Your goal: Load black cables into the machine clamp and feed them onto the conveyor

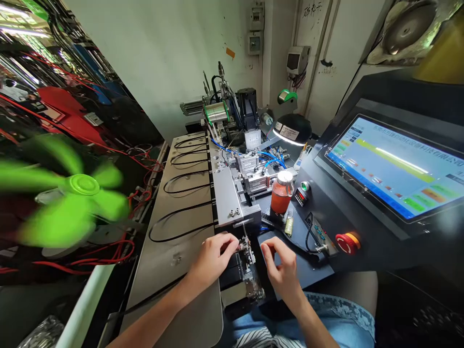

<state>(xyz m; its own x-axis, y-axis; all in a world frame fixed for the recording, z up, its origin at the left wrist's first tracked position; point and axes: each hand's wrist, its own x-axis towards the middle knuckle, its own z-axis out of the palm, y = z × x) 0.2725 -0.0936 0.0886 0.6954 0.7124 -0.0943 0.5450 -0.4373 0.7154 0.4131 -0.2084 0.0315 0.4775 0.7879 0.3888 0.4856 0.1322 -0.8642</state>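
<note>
My left hand [213, 256] is closed in a pinch at the left side of a small metal fixture [248, 253]; what its fingertips hold is too small to make out. On the fixture's other side, my right hand [281, 263] is closed, thumb and forefinger together, apart from the metal parts. Anything between those fingertips is hidden or too small to tell. Black cable loops [181, 227] lie in a row on the beige board [195, 261] to the left, their ends at the metal rail [226, 193].
Behind the right hand stand a red jar [282, 193] and a small bottle [289, 224]. A control panel with a screen [395, 164] and a red stop button [348, 243] is at right. A green fan [83, 186] spins at left. Solder spools [217, 113] sit at the back.
</note>
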